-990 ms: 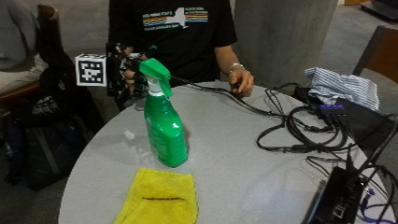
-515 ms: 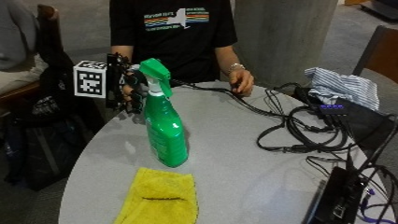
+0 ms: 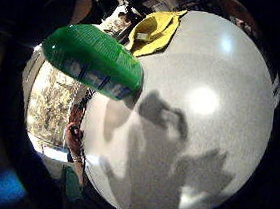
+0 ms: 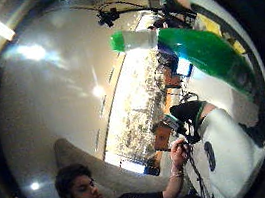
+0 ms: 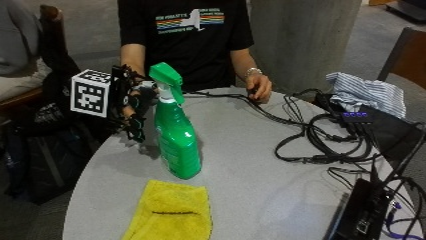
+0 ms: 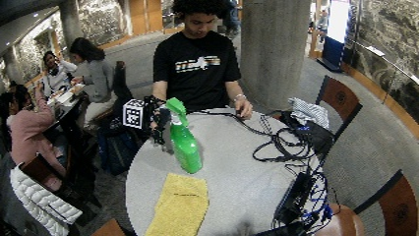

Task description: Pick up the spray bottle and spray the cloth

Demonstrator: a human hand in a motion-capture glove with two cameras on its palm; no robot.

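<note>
Round table (image 5: 266, 165); gloved right hand (image 5: 136, 107) beside spray bottle (image 5: 176, 140).

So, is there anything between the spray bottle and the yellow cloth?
No. Outside view shows only bare table between the spray bottle and yellow cloth.

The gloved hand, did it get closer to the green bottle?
Yes. The gloved right hand has moved in toward the spray bottle, now close beside its neck, while the bottle stands in place behind the yellow cloth.

Bare tabletop (image 5: 253, 165) lies open between the spray bottle (image 5: 176, 140), yellow cloth (image 5: 170, 212) and the tangled cables (image 5: 326, 142) alongside.
</note>
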